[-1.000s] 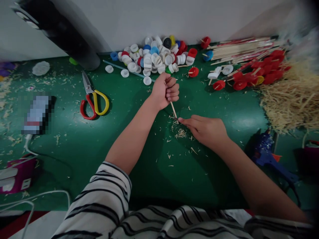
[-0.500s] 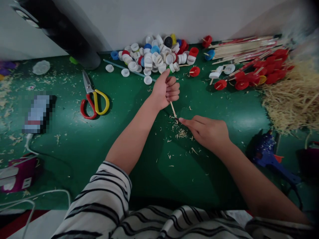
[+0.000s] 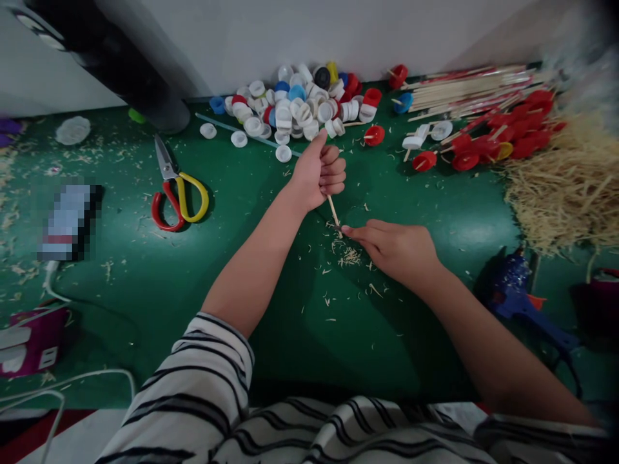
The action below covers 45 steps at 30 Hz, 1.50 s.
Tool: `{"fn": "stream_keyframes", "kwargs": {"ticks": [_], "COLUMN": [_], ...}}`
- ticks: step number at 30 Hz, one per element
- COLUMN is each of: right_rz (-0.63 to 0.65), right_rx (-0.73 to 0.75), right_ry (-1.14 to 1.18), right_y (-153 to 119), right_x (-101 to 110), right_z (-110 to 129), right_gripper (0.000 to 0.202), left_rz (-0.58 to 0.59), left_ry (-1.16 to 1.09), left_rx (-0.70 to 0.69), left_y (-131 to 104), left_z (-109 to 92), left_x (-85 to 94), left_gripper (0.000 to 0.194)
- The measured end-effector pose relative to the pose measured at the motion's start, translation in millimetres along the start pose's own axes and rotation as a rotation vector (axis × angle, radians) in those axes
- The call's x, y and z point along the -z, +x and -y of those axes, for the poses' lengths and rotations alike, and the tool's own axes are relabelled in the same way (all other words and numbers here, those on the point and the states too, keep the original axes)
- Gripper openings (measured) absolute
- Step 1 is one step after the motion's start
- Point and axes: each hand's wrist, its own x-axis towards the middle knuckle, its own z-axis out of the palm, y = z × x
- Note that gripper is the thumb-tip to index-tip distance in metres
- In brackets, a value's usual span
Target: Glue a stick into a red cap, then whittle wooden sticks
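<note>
My left hand (image 3: 322,169) is wrapped round a thin wooden stick (image 3: 333,209), whose lower end slants down toward the green table (image 3: 290,322). My right hand (image 3: 394,251) is closed in a pinch on a small dark blade (image 3: 338,228), which touches the stick near its lower end. Most of the blade is hidden by the fingers. Pale wood shavings (image 3: 350,256) lie in a small heap just below the stick's tip, with more curls scattered around.
Bottle caps (image 3: 302,111) are piled at the back. Scissors (image 3: 169,183) and a phone (image 3: 68,219) lie left. Red caps on sticks (image 3: 522,129), wooden skewers (image 3: 459,96), straw-like fibre (image 3: 565,187) and a blue glue gun (image 3: 515,290) are at the right.
The whole view has shifted slightly, so most things sit a little further left. Both hands keep their hold, and the blade still touches the stick near its lower end.
</note>
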Motion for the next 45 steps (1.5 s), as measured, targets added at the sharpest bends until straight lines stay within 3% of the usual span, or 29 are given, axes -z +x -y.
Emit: {"fn": "stream_keyframes", "kwargs": {"ticks": [10, 21, 36, 45], "right_rz": [0.045, -0.156, -0.009, -0.004], "right_rx": [0.051, 0.038, -0.004, 0.050], "right_ry": [-0.012, -0.060, 0.008, -0.009], "right_y": [-9.9, -0.8, -4.8, -12.5], "right_x": [6.6, 1.0, -0.8, 5.5], "right_z": [1.4, -4.8, -12.7, -9.3], "right_gripper": [0.033, 0.031, 0.032, 0.032], "left_rz": [-0.036, -0.048, -0.060, -0.034], "left_ry": [-0.022, 0.048, 0.024, 0.044], "left_rx": [-0.003, -0.067, -0.041, -0.046], "left_y": [0.5, 1.2, 1.7, -0.3], "left_z": [0.3, 2.7, 2.9, 2.1], "left_x": [-1.1, -1.8, -2.7, -2.0], "left_gripper": [0.064, 0.064, 0.063, 0.064]}}
